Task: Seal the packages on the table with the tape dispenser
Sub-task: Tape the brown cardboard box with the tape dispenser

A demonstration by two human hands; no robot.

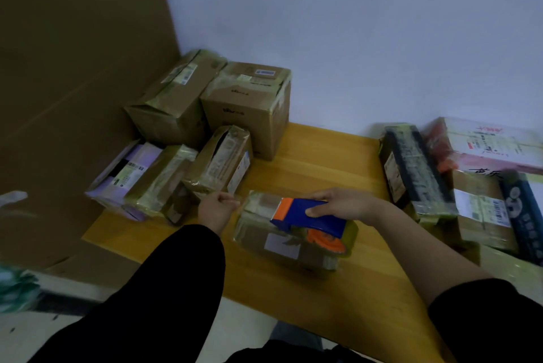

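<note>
Head view: a small brown package [273, 254], glossy with clear tape and bearing a white label, lies in the middle of the tabletop [332, 154], close to its near edge. The blue and orange dispenser [308, 220] rests on top of it, orange mouth toward the far left end and the tape roll [329, 240] overhanging the near right side. The right hand [342, 204] grips the dispenser from above, with fingers wrapped over the blue body and the thumb on its near face. The left hand [216, 210], its fingers curled, sits just beside the package's far left corner. It may be pinching a loose end of tape there, but blur leaves that unclear.

The step in hand appears to be running a strip along the top of this package, with the mouth placed at one end of the run. The next move probably calls for the left hand to brace the package or pin the tape end. The right hand would then draw the dispenser steadily along the top and tilt it so the blade cuts cleanly.

Taped boxes [249, 110] are grouped at the far left, against a tall cardboard sheet [73, 83]. More parcels [417, 168] crowd the right edge, below a pale wall [352, 24]. Both arms wear black sleeves [176, 289].
</note>
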